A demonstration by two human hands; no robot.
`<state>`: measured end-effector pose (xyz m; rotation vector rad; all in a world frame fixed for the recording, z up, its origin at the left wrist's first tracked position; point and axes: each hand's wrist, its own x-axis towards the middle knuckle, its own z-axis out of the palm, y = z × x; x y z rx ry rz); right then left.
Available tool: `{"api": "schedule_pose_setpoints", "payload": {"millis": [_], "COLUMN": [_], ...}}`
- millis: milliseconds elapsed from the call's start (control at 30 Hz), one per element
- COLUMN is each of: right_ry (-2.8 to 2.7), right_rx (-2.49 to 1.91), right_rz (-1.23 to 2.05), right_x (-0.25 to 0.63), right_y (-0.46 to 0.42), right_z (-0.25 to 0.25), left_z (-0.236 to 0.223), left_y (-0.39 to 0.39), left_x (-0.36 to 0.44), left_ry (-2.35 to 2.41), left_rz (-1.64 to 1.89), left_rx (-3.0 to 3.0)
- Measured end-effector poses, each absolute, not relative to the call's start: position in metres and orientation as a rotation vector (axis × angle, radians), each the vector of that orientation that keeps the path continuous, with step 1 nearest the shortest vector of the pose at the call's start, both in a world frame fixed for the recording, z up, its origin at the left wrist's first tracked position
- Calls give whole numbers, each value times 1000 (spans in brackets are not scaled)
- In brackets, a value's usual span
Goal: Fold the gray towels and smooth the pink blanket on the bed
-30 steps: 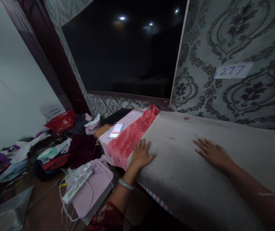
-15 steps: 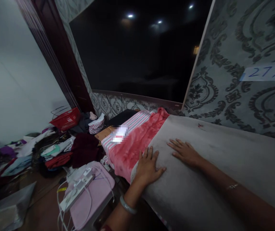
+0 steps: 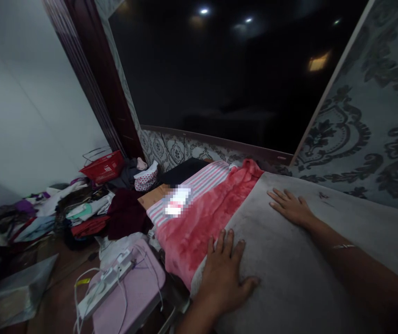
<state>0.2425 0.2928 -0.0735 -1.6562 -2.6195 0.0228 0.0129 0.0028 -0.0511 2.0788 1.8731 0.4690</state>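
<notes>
A grey cloth (image 3: 289, 264) covers the long surface in front of me. My left hand (image 3: 225, 278) lies flat on it near its left edge, fingers spread and holding nothing. Farther back and to the right, my right hand (image 3: 291, 207) also rests palm down on the grey cloth, fingers stretched out. Just beyond my left fingertips is a red plush cloth (image 3: 199, 236), which borders the grey one. Past it runs a striped pink, white and grey cloth (image 3: 205, 178), with a blurred bright patch lying on it.
A pink stool (image 3: 129, 301) bears a white power strip (image 3: 106, 283) with trailing cables at lower left. Behind it are heaped clothes (image 3: 90, 211) and a red basket (image 3: 103, 167). A large dark screen (image 3: 219, 79) hangs on the patterned wall.
The view has shifted, so the screen and bedding appear larger and the numbered wall label is out of sight. Both hands stay flat on the grey cloth, appearing farther right.
</notes>
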Motion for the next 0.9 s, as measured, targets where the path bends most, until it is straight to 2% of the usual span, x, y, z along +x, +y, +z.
{"api": "schedule_pose_setpoints", "payload": {"millis": [267, 467, 533, 900], "right_ry": [-2532, -2856, -2909, -2698], "right_rx": [-1815, -1086, -1002, -1537], "right_rz": [122, 67, 102, 22], "right_x": [226, 198, 197, 198], "right_y": [302, 219, 213, 302], "right_z": [-50, -66, -71, -73], "left_z": [-50, -49, -47, -41], "left_y": [3, 3, 2, 3], "left_x": [11, 13, 14, 14], "left_ry": [1866, 1868, 1857, 1835], "left_rz": [466, 448, 451, 487], "left_rx": [2044, 2046, 2045, 1997]}}
